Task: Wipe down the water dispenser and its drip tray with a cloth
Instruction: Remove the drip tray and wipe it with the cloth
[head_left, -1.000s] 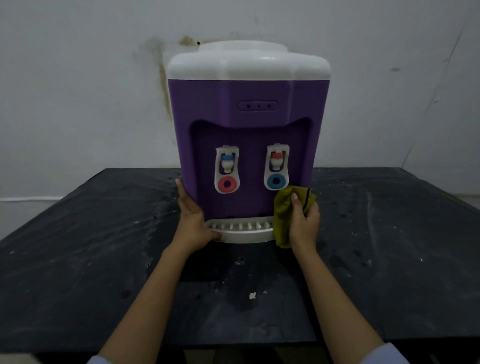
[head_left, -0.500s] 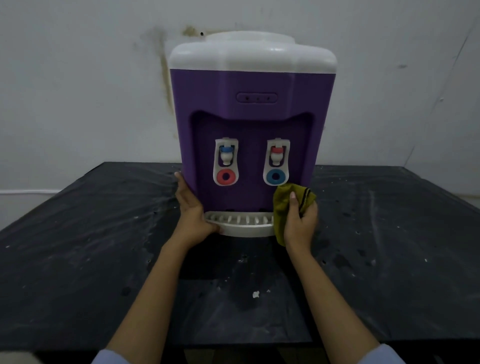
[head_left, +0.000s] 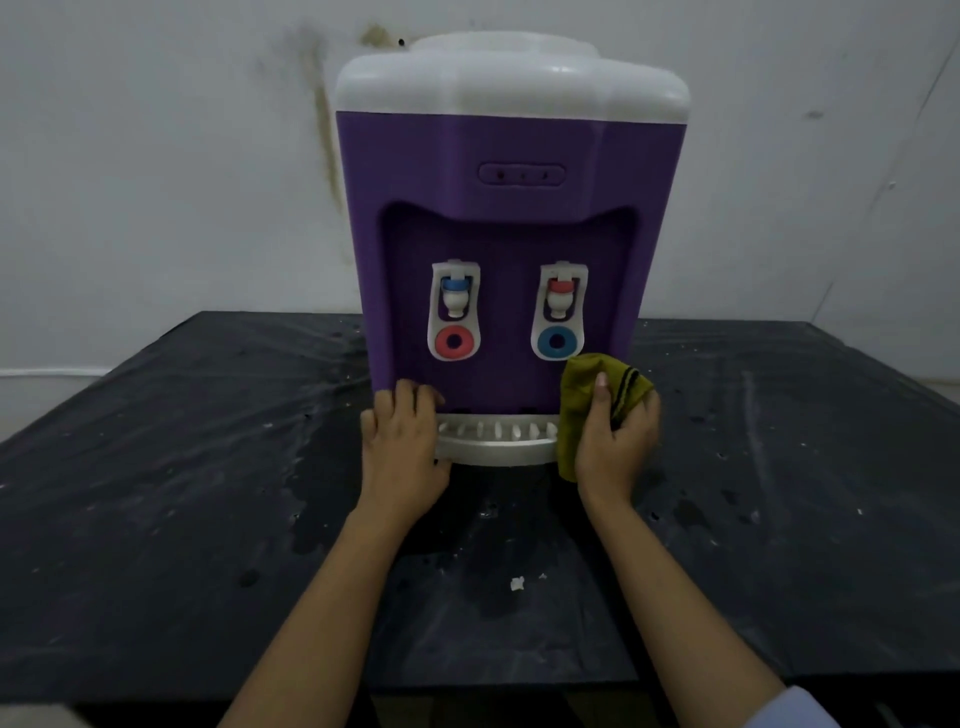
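A purple water dispenser (head_left: 511, 208) with a white top and two taps stands on a black table (head_left: 156, 493). Its white slotted drip tray (head_left: 496, 439) juts out at the base. My left hand (head_left: 402, 441) lies flat against the dispenser's lower left corner and the tray's left end, fingers on the purple front. My right hand (head_left: 615, 441) is closed around a bunched olive-yellow cloth (head_left: 584, 387) with a dark stripe, pressed against the dispenser's lower right corner beside the tray's right end.
The tabletop is scuffed, with wet marks and a small white scrap (head_left: 517, 583) in front of the dispenser. A stained white wall (head_left: 156, 156) stands close behind. The table's front edge (head_left: 467, 680) runs below my forearms.
My left hand has shifted from the dispenser's left side onto its front lower corner over the tray end. The right hand with the cloth has stayed by the lower right corner.
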